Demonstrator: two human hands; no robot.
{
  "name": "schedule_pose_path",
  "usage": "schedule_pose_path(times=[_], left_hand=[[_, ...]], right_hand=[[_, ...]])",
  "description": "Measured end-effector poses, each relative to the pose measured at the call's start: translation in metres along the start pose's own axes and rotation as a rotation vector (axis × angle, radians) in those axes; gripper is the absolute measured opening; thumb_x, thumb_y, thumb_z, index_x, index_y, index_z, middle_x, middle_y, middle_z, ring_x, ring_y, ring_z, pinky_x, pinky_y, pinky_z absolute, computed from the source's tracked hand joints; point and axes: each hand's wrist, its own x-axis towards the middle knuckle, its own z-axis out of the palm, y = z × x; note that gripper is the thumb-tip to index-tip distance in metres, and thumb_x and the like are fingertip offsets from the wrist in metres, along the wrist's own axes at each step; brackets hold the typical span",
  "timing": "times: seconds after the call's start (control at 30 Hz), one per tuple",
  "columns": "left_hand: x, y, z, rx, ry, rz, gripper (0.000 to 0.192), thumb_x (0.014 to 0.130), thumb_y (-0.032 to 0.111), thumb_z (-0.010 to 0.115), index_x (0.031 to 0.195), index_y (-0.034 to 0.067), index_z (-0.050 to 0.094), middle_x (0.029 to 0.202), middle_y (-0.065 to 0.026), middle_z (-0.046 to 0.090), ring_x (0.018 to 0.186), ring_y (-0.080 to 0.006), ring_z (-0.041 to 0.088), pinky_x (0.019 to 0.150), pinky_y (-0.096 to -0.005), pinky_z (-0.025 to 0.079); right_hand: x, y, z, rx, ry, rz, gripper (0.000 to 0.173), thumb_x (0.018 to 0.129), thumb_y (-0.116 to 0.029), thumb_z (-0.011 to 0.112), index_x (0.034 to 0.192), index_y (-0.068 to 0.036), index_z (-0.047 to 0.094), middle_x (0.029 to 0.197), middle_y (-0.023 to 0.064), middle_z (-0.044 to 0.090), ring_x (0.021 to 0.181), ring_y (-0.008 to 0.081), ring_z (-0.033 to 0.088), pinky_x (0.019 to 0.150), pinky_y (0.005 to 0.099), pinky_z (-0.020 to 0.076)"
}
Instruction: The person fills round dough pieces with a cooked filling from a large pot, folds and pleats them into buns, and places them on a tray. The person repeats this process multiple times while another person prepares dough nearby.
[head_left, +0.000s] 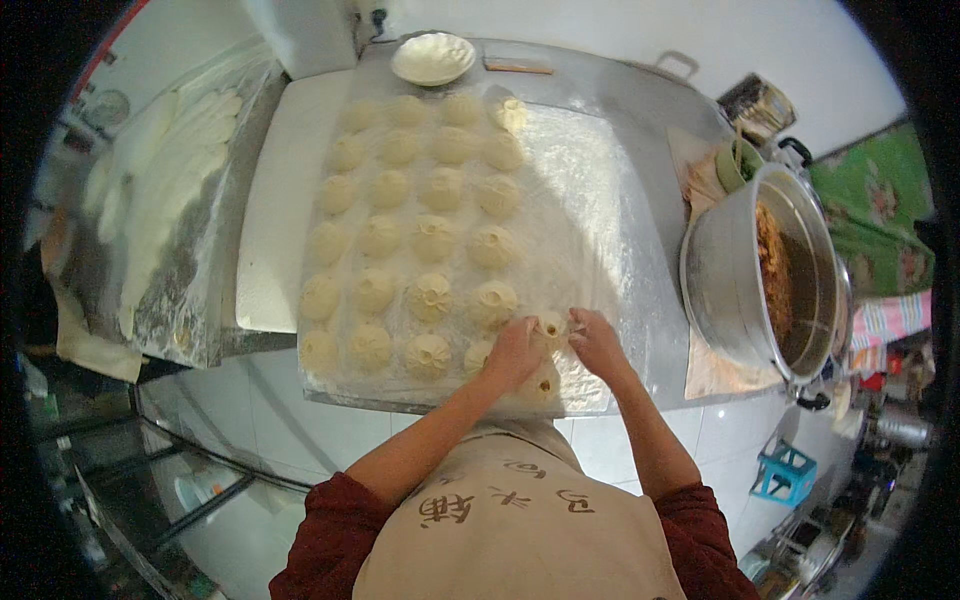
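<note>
Rows of pleated dough buns (431, 296) cover a floured board (547, 247) in front of me. At the near right of these rows, my left hand (517, 346) and my right hand (594, 341) are on either side of a filled bun (552, 327) with a small dark opening at its top. The fingers of both hands touch its edges. Just below it, close to the near edge, sits another bun (545, 385) with a dark spot on top. My left hand partly hides a bun beside it. One bun (512, 114) stands alone in sunlight at the far right of the rows.
A large metal pot (731, 262) with brown filling stands on the right, beside a green bowl (731, 169). At the back are a white bowl (433, 58) of flour and a wooden stick (519, 68). Left is a table with long dough (176, 165). A blue stool (784, 472) stands on the floor.
</note>
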Motion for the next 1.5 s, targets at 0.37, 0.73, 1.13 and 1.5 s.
schedule_pose_path(times=[0.37,0.73,1.13,1.5], left_hand=[[0.011,0.022,-0.014,0.075,-0.135,0.045,0.036,0.071,0.011,0.056,0.103,-0.005,0.054,0.097,-0.0235,0.058,0.089,-0.0341,0.058,0.076,-0.0392,0.045],[-0.071,0.005,-0.081,-0.255,0.049,0.073,0.044,0.075,0.007,0.052,0.118,-0.001,0.049,0.104,-0.0092,0.057,0.091,-0.0179,0.056,0.08,-0.03,0.045],[-0.157,-0.04,-0.101,-0.443,0.247,-0.109,0.034,0.079,0.005,0.05,0.112,-0.001,0.052,0.104,-0.0079,0.057,0.091,-0.0166,0.055,0.083,-0.0308,0.043],[-0.168,-0.102,-0.196,-0.38,0.257,-0.095,0.034,0.083,0.009,0.053,0.117,0.001,0.049,0.109,-0.0105,0.057,0.097,-0.0187,0.056,0.085,-0.0324,0.044]], right_hand=[[-0.008,-0.028,0.001,-0.217,-0.105,-0.071,0.063,0.068,-0.012,0.069,0.124,-0.006,0.041,0.118,0.0177,0.046,0.109,0.0348,0.046,0.091,0.0389,0.041],[-0.035,-0.033,-0.025,-0.046,-0.047,0.014,0.041,0.076,-0.018,0.064,0.113,-0.003,0.052,0.106,0.0167,0.055,0.101,0.0341,0.052,0.086,0.0386,0.0432],[-0.068,-0.034,0.056,-0.287,-0.059,-0.35,0.043,0.068,-0.021,0.069,0.106,-0.007,0.056,0.113,0.0151,0.052,0.11,0.037,0.044,0.091,0.0463,0.038],[-0.074,-0.028,0.08,-0.285,0.073,-0.273,0.027,0.063,-0.011,0.068,0.086,-0.004,0.057,0.104,0.0153,0.05,0.1,0.0353,0.045,0.084,0.045,0.0399]])
